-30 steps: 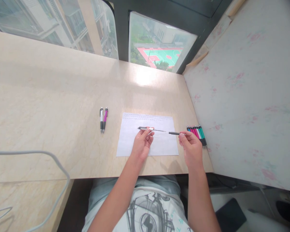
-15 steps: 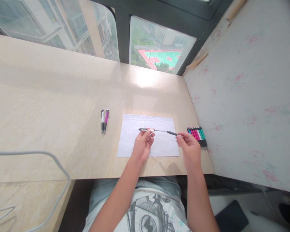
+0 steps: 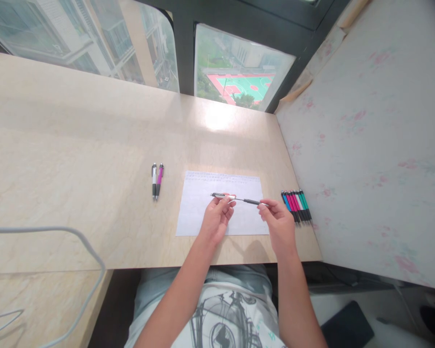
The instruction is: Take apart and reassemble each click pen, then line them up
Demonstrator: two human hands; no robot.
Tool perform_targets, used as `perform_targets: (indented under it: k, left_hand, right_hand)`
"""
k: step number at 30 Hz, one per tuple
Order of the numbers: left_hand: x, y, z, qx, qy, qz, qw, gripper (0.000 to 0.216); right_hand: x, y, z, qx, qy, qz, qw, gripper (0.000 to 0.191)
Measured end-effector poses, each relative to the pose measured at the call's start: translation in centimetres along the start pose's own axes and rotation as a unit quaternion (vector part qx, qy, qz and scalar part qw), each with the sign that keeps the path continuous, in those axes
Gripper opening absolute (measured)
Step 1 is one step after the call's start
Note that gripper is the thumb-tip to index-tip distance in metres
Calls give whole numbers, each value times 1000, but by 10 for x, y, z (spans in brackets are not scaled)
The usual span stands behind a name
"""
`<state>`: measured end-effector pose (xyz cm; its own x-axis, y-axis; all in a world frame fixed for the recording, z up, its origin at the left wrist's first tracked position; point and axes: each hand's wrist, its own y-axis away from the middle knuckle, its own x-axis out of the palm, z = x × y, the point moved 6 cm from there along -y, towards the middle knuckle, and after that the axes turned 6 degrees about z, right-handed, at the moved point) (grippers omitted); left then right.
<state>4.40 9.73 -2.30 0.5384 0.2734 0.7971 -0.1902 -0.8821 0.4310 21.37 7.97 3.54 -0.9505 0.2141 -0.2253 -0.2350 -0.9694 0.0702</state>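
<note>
My left hand [image 3: 217, 217] pinches the white pen barrel [image 3: 230, 196], its black clip end pointing left. A thin refill [image 3: 239, 199] sticks out of the barrel's right end. Closed at the fingertips, my right hand [image 3: 278, 224] holds the black pen grip [image 3: 252, 201], which covers the refill's right part. A short bare stretch of refill shows between the two pieces. Both hands are above a white sheet of paper [image 3: 195, 217] with rows of writing along its top.
Left of the paper lie a white pen [image 3: 154, 178] and a purple pen [image 3: 160, 176]. A row of several coloured pens [image 3: 297, 205] rests by the patterned wall [image 3: 366, 169]. A grey cable [image 3: 83, 237] curves over the desk's left side. Windows stand behind.
My right hand has moved left with the black grip, shortening the exposed refill between it and the barrel. My left hand has shifted slightly right.
</note>
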Motion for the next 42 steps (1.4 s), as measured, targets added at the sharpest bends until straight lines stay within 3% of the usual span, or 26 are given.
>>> perform_targets:
  k: [7,15,27,36,42]
  left_hand:
    - [3,1,7,-5,-28,34,999,22]
    - [5,2,6,-6,-74,40,996,26]
    - [7,3,-2,-7,-126,43,991,31]
    - [12,4,2,3,-144,76,987,30]
    - [8,1,0,8,-149,52,987,31]
  right_hand:
    - [15,4,-1,15,0,40,999,23]
    - [9,3,-3,14,-5,6,1000,24]
    - [3,2,2,10,59,45,997,21]
    - [-1,6,6,-20,167,33,985,55]
    - [4,2,-5,-21,85,66,994,38]
